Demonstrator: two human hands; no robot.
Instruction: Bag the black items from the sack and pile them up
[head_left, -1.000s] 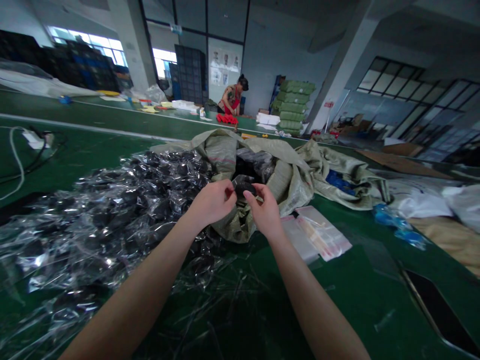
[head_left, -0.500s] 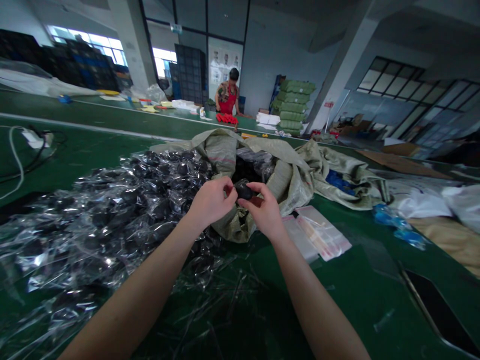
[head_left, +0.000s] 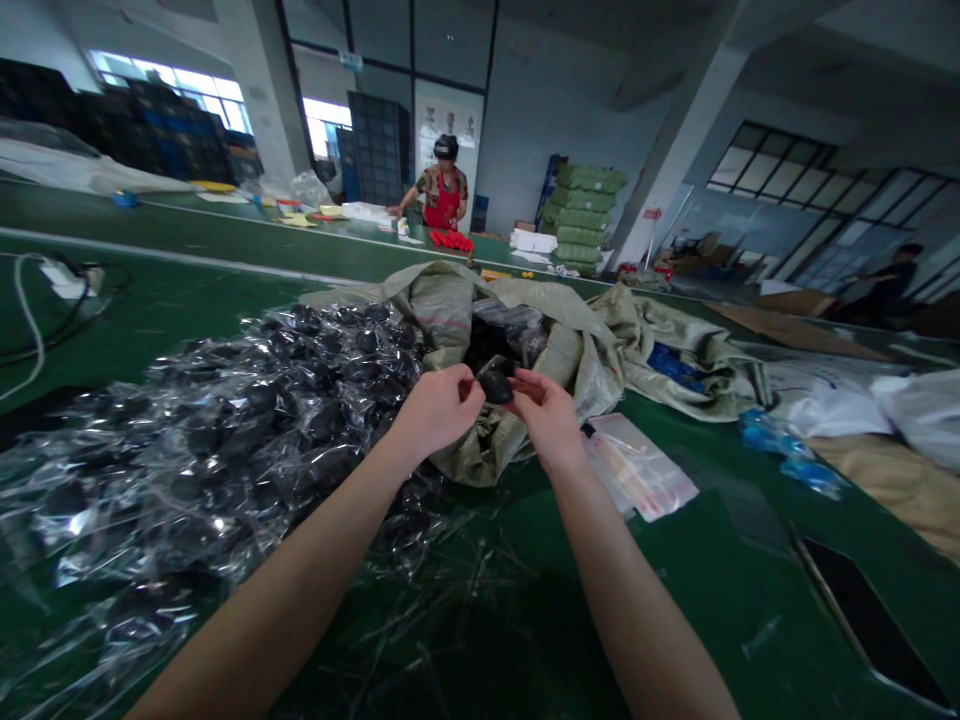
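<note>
Between my two hands is a small rounded black piece [head_left: 495, 387], whose exact kind I cannot make out. My left hand [head_left: 442, 405] pinches its left side with thumb and forefinger. The fingers of my right hand [head_left: 546, 408] close on its right side. Just behind them gapes a woven sack [head_left: 442, 310] with rolled-down edges and dark contents. To the left spreads a large heap of black pieces in clear plastic wrappers [head_left: 300, 400]. Flat clear bags [head_left: 645, 465] lie right of my right hand.
A phone [head_left: 870, 620] lies at the right on the green table [head_left: 720, 590]. Another woven sack [head_left: 697, 350] with blue contents sits beyond, near crumpled blue plastic [head_left: 795, 455]. Cables and a white plug [head_left: 67, 278] are at left. A person in a red apron [head_left: 442, 195] stands across the table.
My hands have shifted slightly right with the black piece, which now shows more of its face. The person across the table has moved left and reaches out an arm. Another person appears at far right.
</note>
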